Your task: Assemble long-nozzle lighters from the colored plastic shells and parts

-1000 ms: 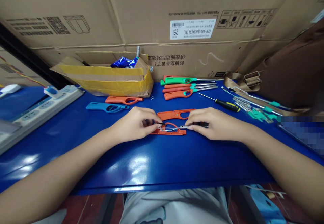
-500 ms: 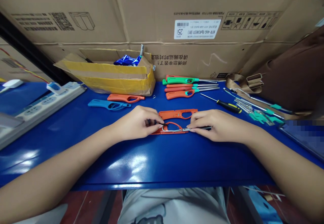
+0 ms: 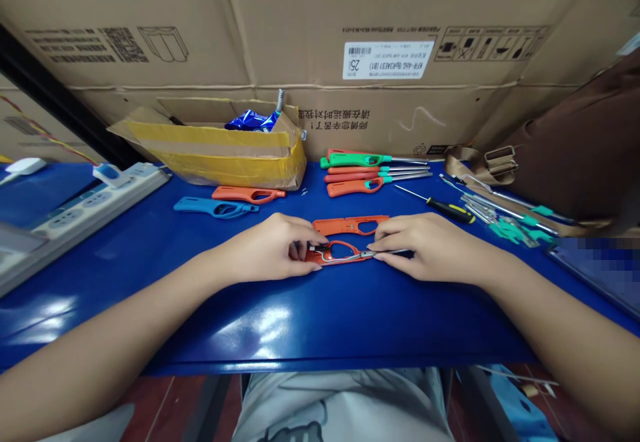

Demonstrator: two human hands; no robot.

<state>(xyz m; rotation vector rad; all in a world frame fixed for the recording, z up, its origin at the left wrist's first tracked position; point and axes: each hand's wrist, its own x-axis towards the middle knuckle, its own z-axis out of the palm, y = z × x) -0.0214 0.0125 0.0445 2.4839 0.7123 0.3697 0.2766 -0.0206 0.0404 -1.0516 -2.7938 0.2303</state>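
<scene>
An open orange lighter shell half point(image 3: 334, 260) lies in front of me, with a thin white wire point(image 3: 340, 259) and a small black part point(image 3: 319, 249) inside. My left hand point(image 3: 273, 245) holds its left end, thumb on the near edge and fingers on the far side. At the other end, my right hand point(image 3: 425, 245) pinches a slim metal tube point(image 3: 367, 254) where it meets the shell; the fingers cover part of the tube. Just behind lies a second orange shell half point(image 3: 337, 227), its right tip next to my right fingers.
Several assembled lighters point(image 3: 355, 187) lie at the back, beside a taped cardboard box point(image 3: 215, 155). A screwdriver point(image 3: 453, 210) and loose metal tubes with green parts point(image 3: 505, 219) are on the right. Blue point(image 3: 215, 207) and orange shells point(image 3: 245, 194) and a power strip point(image 3: 85, 205) occupy the left.
My left thumb and fingertips have spread from a pinch at the black part to the shell's edges, uncovering that part. My right hand keeps its pinch on the tube.
</scene>
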